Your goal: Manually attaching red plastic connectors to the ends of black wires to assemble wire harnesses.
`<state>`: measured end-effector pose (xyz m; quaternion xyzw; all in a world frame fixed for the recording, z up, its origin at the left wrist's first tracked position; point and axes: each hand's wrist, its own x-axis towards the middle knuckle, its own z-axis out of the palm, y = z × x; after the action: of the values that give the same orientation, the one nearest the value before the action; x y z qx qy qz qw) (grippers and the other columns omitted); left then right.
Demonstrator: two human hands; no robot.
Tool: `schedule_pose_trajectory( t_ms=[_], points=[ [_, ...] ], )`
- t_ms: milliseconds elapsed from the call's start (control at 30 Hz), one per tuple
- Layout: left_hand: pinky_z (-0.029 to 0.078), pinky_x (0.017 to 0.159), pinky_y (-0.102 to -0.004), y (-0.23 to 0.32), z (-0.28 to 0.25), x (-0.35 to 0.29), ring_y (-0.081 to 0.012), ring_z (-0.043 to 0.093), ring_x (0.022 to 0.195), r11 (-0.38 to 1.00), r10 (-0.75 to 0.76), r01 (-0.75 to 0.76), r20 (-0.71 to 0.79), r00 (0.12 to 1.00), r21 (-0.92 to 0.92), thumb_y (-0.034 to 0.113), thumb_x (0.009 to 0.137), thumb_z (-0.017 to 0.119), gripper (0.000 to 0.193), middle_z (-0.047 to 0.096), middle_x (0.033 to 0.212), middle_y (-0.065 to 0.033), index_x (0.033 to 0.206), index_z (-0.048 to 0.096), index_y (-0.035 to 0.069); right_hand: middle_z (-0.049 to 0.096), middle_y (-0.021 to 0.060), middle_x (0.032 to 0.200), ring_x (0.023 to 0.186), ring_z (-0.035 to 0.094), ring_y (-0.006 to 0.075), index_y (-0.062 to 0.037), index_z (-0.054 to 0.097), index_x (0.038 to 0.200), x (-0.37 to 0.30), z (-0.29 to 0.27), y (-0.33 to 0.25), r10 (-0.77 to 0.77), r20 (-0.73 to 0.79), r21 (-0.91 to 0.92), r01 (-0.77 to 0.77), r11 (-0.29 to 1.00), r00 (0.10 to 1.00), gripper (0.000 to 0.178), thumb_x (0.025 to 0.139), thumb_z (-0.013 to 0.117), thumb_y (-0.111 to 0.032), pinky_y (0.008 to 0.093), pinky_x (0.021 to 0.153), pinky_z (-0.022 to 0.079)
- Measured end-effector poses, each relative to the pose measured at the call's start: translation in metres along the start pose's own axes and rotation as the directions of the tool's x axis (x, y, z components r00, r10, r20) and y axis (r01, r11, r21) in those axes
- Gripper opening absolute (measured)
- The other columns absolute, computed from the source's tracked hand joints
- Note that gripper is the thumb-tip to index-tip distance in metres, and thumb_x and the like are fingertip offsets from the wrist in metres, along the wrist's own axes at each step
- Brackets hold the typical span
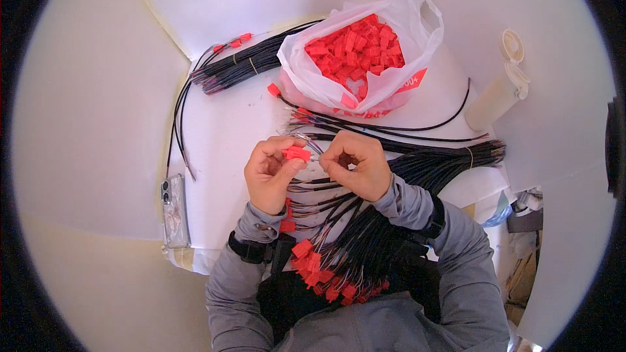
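Between the thumb and fingers of my left hand (pixel 269 168) is a small red plastic connector (pixel 297 154). My right hand (pixel 360 164) pinches a thin wire (pixel 314 160) close to the connector's right side; whether its tip sits inside cannot be told. Just beyond the fingers, several bare wire ends fan out from a black sleeved cable. Under my hands and forearms spreads a large bundle of black cables (pixel 375 221). Many of its near ends carry red connectors (pixel 313 268), hanging toward my lap.
A white plastic bag (pixel 297 78) full of loose red connectors (pixel 355 49) stands at the back. Left of it lies a tied bundle of black cables (pixel 231 72). A phone (pixel 174 212) rests at the table's left edge, and a cream bottle (pixel 493 99) with its lid up stands right.
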<state>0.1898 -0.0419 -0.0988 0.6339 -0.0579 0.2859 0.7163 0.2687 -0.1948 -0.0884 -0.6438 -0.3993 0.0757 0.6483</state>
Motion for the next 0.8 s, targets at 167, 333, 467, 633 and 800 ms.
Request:
schedule_pose_trajectory(
  t_ms=[167,333,467,633,800],
  points=[
    [0.047,0.067,-0.0254,0.0010,-0.0001,0.0008,-0.0170,0.054,0.080,0.995,0.088,-0.089,0.034,0.996,0.042,-0.004,0.075,0.057,0.025,0.053,0.102,-0.0166,0.097,0.049,0.002,0.050,0.0037,0.067,0.053,0.048,0.0095,-0.0027,0.057,0.072,0.0006,0.0010,0.0002,-0.072,-0.006,-0.049,0.072,0.996,0.997,0.004,0.069,0.060,-0.002,0.0219,0.048,0.039],
    [0.045,0.069,-0.0250,-0.0005,-0.0008,0.0002,-0.0140,0.051,0.079,0.992,0.084,-0.085,0.010,0.996,0.090,-0.008,0.072,0.057,0.026,0.050,0.093,-0.0095,0.095,0.050,0.001,0.050,0.0043,0.067,0.053,0.049,0.0112,-0.0031,0.057,0.072,-0.0005,0.0006,-0.0019,-0.092,-0.007,-0.087,0.091,0.992,0.996,0.005,0.069,0.060,-0.001,0.0225,0.048,0.039],
    [0.045,0.070,-0.0252,-0.0004,-0.0010,0.0002,-0.0129,0.050,0.075,0.996,0.071,-0.072,0.029,0.997,0.059,-0.008,0.072,0.057,0.026,0.049,0.090,-0.0074,0.095,0.050,0.001,0.050,0.0047,0.067,0.053,0.049,0.0117,-0.0034,0.057,0.072,-0.0005,0.0009,-0.0031,-0.143,-0.013,-0.123,0.140,0.982,0.990,0.006,0.068,0.060,-0.001,0.0229,0.047,0.040],
    [0.044,0.070,-0.0245,0.0032,0.0035,0.0006,-0.0138,0.053,0.078,0.997,0.029,-0.029,-0.003,1.000,0.072,-0.006,0.073,0.058,0.024,0.051,0.092,-0.0085,0.094,0.050,0.001,0.050,0.0051,0.066,0.054,0.050,0.0127,-0.0034,0.057,0.073,-0.0009,-0.0004,-0.0036,-0.161,-0.002,-0.110,0.160,0.981,0.987,0.007,0.067,0.061,-0.001,0.0231,0.047,0.040],
    [0.045,0.072,-0.0249,-0.0033,-0.0037,0.0004,-0.0149,0.055,0.081,1.000,0.005,-0.006,0.030,1.000,0.018,-0.002,0.075,0.060,0.023,0.052,0.093,-0.0087,0.095,0.050,0.000,0.051,0.0042,0.069,0.051,0.049,0.0077,-0.0009,0.059,0.075,-0.0013,-0.0005,-0.0031,-0.229,0.025,-0.169,0.229,0.959,0.973,0.008,0.068,0.061,0.003,0.0195,0.045,0.038]
  ],
)
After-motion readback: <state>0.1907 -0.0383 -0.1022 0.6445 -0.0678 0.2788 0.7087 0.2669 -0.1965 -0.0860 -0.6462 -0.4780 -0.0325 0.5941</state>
